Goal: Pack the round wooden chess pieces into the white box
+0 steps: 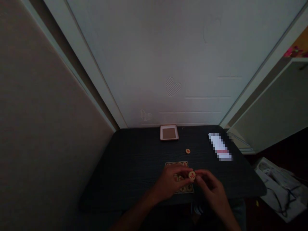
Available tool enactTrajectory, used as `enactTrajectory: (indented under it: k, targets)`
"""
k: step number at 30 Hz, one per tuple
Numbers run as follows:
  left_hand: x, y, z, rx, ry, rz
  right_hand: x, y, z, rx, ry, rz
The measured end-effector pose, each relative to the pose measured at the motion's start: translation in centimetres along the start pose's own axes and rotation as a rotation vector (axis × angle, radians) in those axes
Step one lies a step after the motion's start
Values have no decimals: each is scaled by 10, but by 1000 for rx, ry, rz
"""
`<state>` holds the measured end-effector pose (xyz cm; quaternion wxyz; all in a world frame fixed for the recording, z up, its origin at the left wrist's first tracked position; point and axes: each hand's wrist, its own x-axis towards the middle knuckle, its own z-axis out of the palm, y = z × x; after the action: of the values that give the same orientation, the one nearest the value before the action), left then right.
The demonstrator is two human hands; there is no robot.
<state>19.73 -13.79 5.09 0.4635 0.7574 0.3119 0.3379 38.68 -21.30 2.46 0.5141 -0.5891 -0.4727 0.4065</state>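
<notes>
A round wooden Chinese chess piece point(192, 175) with a red character is pinched between the thumb and fingers of my left hand point(169, 179). My right hand point(211, 186) closes its thumb and forefinger at the piece's right edge. Below my left hand lies a shallow square box point(184, 192) with several more round pieces in it, some marked red and some dark. My left hand covers much of the box. One loose piece point(188, 151) with a red mark rests on the dark table beyond my hands.
The dark wood-grain table point(134, 160) stands against a pale panel. A small white-rimmed tray or lid point(169, 139) sits at its back edge. At the right lies a blurred-out white, oblong object point(220, 147). A white item with dark cords point(281, 189) is on the floor.
</notes>
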Motion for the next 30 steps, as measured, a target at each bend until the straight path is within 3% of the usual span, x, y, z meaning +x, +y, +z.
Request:
enactTrajectory:
  k: [8, 13, 16, 21, 30]
  targets:
    - [-4, -11, -7, -28, 0, -35, 1, 0, 6, 73, 16, 29]
    - [-29, -41, -30, 36, 296, -169, -4, 21, -8, -43, 44, 95]
    - [-48, -59, -37, 140, 350, -197, -6, 39, -16, -106, 59, 144]
    - [-62, -72, -34, 212, 344, -211, -4, 60, -22, -130, 71, 158]
    - [-63, -78, -30, 226, 302, -180, -5, 60, -20, -115, 26, 154]
